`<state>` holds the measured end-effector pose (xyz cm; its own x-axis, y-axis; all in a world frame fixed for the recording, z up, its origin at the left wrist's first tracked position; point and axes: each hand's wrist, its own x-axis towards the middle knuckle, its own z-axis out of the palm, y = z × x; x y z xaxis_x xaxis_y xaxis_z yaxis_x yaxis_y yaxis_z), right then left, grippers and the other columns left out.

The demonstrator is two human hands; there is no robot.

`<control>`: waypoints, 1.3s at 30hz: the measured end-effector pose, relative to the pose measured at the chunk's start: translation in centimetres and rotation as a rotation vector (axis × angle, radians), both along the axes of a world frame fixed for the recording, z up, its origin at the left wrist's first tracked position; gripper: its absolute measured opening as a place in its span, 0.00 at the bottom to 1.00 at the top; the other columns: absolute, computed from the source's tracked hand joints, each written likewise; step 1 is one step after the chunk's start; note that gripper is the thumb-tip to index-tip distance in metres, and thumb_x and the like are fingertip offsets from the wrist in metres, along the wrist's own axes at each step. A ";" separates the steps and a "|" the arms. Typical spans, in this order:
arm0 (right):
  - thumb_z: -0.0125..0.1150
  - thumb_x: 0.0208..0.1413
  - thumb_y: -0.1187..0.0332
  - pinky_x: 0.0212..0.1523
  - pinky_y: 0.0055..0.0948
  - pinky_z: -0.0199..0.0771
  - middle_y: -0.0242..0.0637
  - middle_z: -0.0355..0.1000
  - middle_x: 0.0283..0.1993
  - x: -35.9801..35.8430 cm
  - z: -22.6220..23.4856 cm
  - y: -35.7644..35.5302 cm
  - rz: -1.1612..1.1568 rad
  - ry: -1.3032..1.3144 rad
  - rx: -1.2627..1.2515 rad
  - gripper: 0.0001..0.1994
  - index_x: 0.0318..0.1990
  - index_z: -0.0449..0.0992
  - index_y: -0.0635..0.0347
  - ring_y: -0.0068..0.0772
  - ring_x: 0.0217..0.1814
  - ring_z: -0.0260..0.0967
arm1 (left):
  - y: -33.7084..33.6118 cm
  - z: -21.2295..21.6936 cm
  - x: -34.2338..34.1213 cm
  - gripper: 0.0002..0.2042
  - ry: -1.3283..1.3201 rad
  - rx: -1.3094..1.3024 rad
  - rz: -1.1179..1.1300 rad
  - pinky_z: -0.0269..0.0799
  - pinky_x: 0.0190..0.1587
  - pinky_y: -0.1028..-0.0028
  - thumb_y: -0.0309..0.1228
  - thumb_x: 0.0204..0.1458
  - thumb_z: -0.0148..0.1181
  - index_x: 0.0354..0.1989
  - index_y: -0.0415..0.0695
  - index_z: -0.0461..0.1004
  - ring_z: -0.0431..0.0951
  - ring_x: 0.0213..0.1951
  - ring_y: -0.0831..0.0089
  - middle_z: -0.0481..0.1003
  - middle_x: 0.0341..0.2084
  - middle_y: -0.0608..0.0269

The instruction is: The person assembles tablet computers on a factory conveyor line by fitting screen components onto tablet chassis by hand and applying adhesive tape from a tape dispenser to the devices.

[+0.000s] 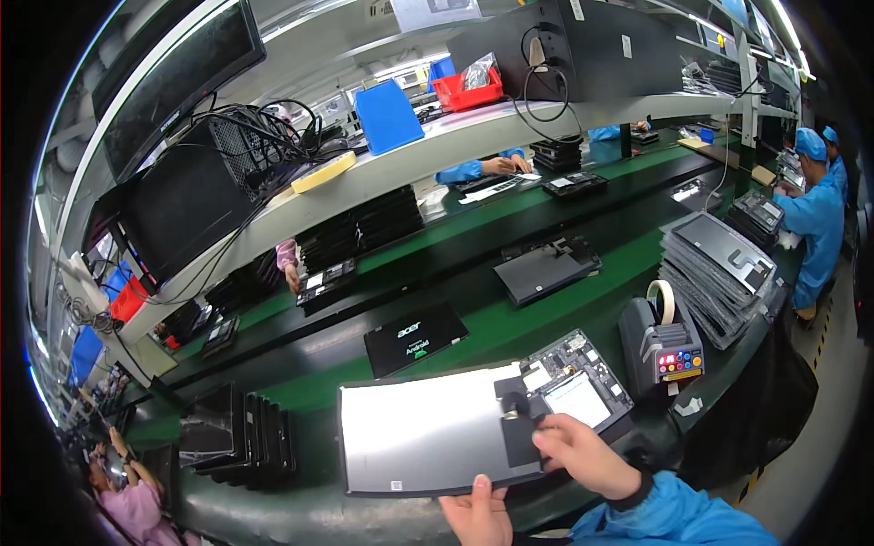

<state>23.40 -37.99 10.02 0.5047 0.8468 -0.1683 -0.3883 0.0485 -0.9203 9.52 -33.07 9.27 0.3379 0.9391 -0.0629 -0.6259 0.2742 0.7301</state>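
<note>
A flat display panel [423,428] with a silvery back lies in front of me, its upper part glaring white. My left hand [480,515] grips its lower edge, thumb on top and fingers beneath. Black film [521,443] covers the panel's right end, and my right hand [575,451] pinches at its right edge; the fingertips are partly hidden. Adjoining the panel's right end is an opened tablet housing [608,375] with a circuit board and a white-labelled battery [577,403].
A tape dispenser [663,344] stands right of the housing, before stacked panels in wrap [715,273]. A tablet with a lit screen [416,339] lies beyond the panel, another opened tablet [546,269] on the line. Dark housings [238,432] stand left. Co-workers sit around; a shelf [455,132] runs overhead.
</note>
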 end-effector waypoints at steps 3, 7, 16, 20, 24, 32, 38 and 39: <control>0.53 0.60 0.68 0.35 0.18 0.71 0.36 0.73 0.39 1.2 -1.2 0.9 0.010 0.035 0.046 0.13 0.47 0.68 0.68 0.20 0.36 0.71 | -0.9 0.7 -1.0 0.13 0.294 0.074 -0.269 0.72 0.40 0.76 0.24 0.57 0.53 0.50 0.38 0.63 0.74 0.38 0.75 0.73 0.39 0.60; 0.51 0.61 0.69 0.37 0.20 0.73 0.36 0.74 0.40 4.0 -0.8 -0.5 0.040 0.124 0.012 0.13 0.48 0.69 0.68 0.21 0.37 0.73 | 2.1 3.7 -6.5 0.08 0.634 0.450 -0.969 0.71 0.37 0.75 0.27 0.56 0.54 0.41 0.37 0.68 0.73 0.34 0.73 0.73 0.35 0.61; 0.49 0.60 0.71 0.43 0.20 0.71 0.35 0.73 0.43 5.6 -2.7 -1.3 0.102 -0.072 0.019 0.13 0.50 0.68 0.69 0.20 0.41 0.70 | 18.0 6.1 0.6 0.10 1.174 1.003 -0.582 0.72 0.36 0.70 0.31 0.50 0.59 0.35 0.36 0.77 0.77 0.27 0.66 0.78 0.25 0.56; 0.51 0.60 0.71 0.43 0.20 0.71 0.34 0.74 0.41 5.6 -2.6 -1.2 0.097 -0.010 0.076 0.12 0.48 0.69 0.67 0.20 0.40 0.70 | 19.5 6.3 1.1 0.12 1.201 0.658 -0.851 0.66 0.26 0.79 0.34 0.50 0.60 0.33 0.35 0.77 0.69 0.23 0.82 0.74 0.21 0.67; 0.51 0.60 0.71 0.42 0.20 0.71 0.34 0.74 0.41 5.9 -2.9 -1.0 0.108 -0.021 0.074 0.11 0.47 0.70 0.67 0.20 0.40 0.70 | 19.5 5.8 1.4 0.14 1.191 0.592 -0.882 0.63 0.24 0.82 0.37 0.50 0.62 0.31 0.36 0.77 0.67 0.22 0.85 0.73 0.20 0.70; 0.52 0.60 0.71 0.42 0.20 0.71 0.34 0.74 0.41 6.1 -3.2 -1.3 0.109 0.007 0.106 0.11 0.47 0.70 0.67 0.20 0.39 0.71 | 19.0 5.4 1.2 0.15 1.190 0.578 -0.840 0.64 0.25 0.82 0.39 0.49 0.63 0.31 0.36 0.77 0.67 0.23 0.84 0.73 0.20 0.69; 0.52 0.60 0.70 0.43 0.17 0.66 0.29 0.72 0.40 5.8 -2.5 -1.6 0.122 0.020 0.103 0.12 0.48 0.70 0.66 0.15 0.41 0.66 | 18.5 5.4 1.4 0.15 1.243 0.552 -0.846 0.66 0.28 0.81 0.38 0.50 0.63 0.32 0.36 0.76 0.69 0.24 0.83 0.74 0.22 0.68; 0.52 0.60 0.70 0.43 0.17 0.66 0.29 0.72 0.40 5.8 -2.4 -1.5 0.121 0.021 0.102 0.12 0.48 0.70 0.66 0.15 0.41 0.66 | 18.3 5.3 1.5 0.14 1.297 0.573 -0.810 0.66 0.28 0.81 0.38 0.50 0.63 0.32 0.36 0.76 0.69 0.25 0.82 0.74 0.23 0.67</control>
